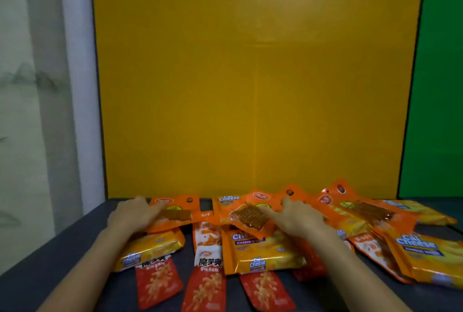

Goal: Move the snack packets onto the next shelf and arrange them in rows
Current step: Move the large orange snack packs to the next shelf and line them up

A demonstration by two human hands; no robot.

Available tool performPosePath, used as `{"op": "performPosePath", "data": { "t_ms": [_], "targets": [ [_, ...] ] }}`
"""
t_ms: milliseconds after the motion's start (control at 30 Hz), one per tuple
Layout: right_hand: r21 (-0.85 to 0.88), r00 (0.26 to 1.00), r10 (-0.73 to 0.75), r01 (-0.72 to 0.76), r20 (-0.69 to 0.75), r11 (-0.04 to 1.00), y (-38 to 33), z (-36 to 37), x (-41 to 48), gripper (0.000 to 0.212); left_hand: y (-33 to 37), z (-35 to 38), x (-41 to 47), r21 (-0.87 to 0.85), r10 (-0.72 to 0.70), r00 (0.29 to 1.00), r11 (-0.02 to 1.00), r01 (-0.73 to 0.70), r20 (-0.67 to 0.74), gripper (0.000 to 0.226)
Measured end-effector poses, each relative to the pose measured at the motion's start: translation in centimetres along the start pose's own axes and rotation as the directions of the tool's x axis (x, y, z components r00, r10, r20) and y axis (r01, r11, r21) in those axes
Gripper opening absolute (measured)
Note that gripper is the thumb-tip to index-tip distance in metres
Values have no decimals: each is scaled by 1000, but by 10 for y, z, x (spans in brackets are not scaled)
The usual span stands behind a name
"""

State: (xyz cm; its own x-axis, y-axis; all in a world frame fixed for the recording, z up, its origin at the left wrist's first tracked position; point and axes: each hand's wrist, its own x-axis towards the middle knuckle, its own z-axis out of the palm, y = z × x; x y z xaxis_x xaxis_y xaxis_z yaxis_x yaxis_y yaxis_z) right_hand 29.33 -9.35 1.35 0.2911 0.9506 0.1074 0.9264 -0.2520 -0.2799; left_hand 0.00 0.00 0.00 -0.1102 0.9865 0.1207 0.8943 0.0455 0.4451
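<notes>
A tall yellow-orange back panel filled most of the view, with a green panel at its right edge. Below it ran a dark grey shelf surface, strewn with overlapping snack packets not yet in tidy rows: yellow cheese-wafer packets, red-and-white noodle-print packets, and flat orange packets with clear windows.

The left hand lay on the left orange windowed packet, fingers straight and flat on its near-left part, pressing rather than gripping. The right hand rested on the pile beside the middle orange windowed packet, fingers spread and uncurled, the index finger pointing toward the back panel.

Each orange packet ran lengthwise from front to back; the middle one was tilted and lay just left of the right hand's fingers. Each hand was therefore nearest its own packet, and probably needed to slide it straight.
</notes>
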Motion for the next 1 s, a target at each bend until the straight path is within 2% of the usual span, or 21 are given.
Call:
{"op": "performPosePath", "data": {
  "t_ms": [67,100,233,333,467,567,633,700,767,833,867,933,1000],
  "targets": [
    [12,999,33,-33,17,999,-2,3,11,87,2,3,8,14,-101,988,995,100,119,83],
    [16,999,36,-36,20,999,-2,5,18,90,3,5,13,1,-109,979,994,110,170,87],
    [-15,995,78,-77,63,997,-11,14,35,107,4,5,27,-166,-54,966,981,98,253,103],
    [30,994,87,-89,62,996,-16,19,43,111,6,4,31,-191,-40,978,978,79,203,87],
    [176,990,141,-141,10,974,-22,18,48,92,14,4,28,-296,-2,996,955,30,94,89],
    [313,986,164,-168,39,935,-22,18,53,51,14,4,26,-410,44,999,911,-35,13,87],
    [467,984,173,-176,49,867,-21,21,55,33,12,1,27,-504,37,998,862,-54,-43,73],
    [609,984,169,-166,54,775,-22,24,58,21,10,-3,28,-639,49,998,767,-58,-32,46],
    [679,986,164,-127,10,723,-23,23,58,16,8,-7,27,-747,71,997,660,-73,-34,26],
    [716,976,201,-78,-88,693,-20,16,58,11,8,-12,27,-809,92,993,576,-118,-79,24],
    [744,963,236,-63,-129,665,-18,10,53,18,10,-15,26,-835,104,990,534,-134,-92,26],
    [822,942,287,-24,-172,569,-12,-6,40,22,19,-22,22,-877,131,988,462,-135,-83,26],
    [890,936,309,13,-171,455,1,-18,24,21,34,-27,16,-908,184,982,401,-119,-47,15]
  ]
}}
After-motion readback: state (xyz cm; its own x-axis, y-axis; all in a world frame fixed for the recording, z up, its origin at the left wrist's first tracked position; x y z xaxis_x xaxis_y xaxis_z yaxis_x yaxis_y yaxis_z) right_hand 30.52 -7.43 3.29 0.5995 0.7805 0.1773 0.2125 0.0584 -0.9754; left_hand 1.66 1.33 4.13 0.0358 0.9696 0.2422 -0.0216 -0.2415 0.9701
